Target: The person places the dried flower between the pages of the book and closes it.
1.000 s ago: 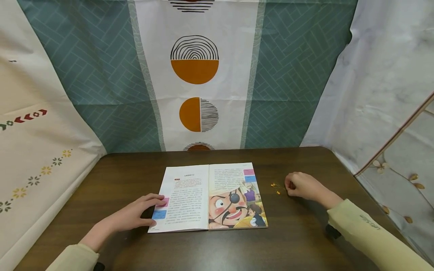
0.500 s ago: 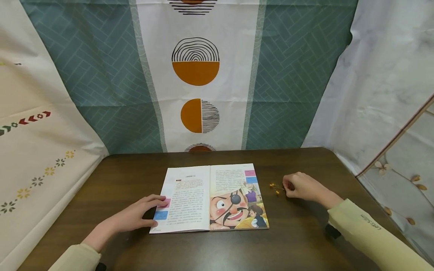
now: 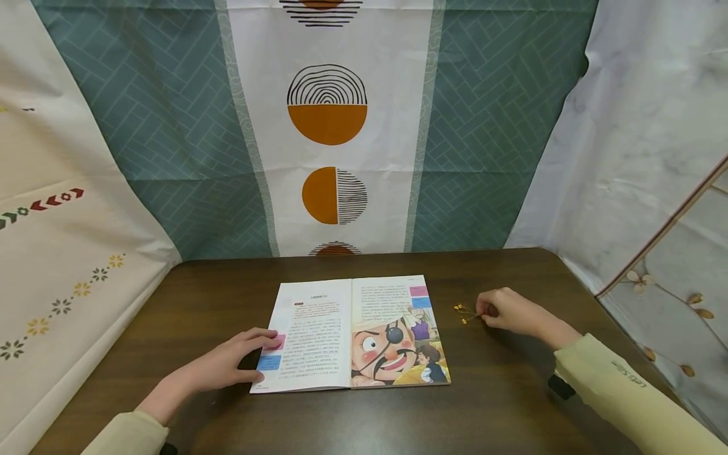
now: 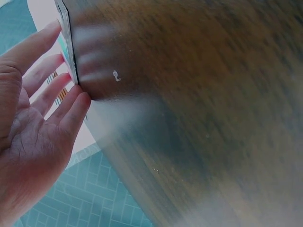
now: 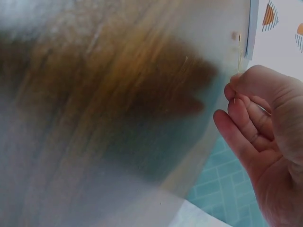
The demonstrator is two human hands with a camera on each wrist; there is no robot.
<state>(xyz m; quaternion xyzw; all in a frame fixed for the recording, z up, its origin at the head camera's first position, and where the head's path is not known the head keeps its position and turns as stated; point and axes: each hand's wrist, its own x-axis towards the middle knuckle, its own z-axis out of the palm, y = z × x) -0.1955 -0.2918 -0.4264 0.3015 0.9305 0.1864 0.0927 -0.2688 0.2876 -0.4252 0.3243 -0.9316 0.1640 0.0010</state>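
Note:
An open picture book (image 3: 318, 344) lies on the dark wooden table, text on its left page and an eye-patched cartoon face on its right. My left hand (image 3: 223, 363) rests on the left page's outer edge, fingers spread, thumb at the lower corner. In the left wrist view its fingers (image 4: 43, 71) reach along the book's edge. To the right of the book, my right hand (image 3: 514, 313) pinches a thin sprig with small yellow flowers (image 3: 459, 308) by its stem. The right wrist view shows the stem (image 5: 239, 56) rising from between thumb and fingertips.
The brown table (image 3: 398, 420) extends around the book on all sides. A patterned green and white cloth (image 3: 392, 208) hangs behind the far edge. Pale cloths drape at the left (image 3: 57, 265) and right (image 3: 625, 158) sides.
The right hand stays beside the book while the flower sprig turns slightly between its fingertips. The left hand keeps its place on the page edge; the head view shifts a little.

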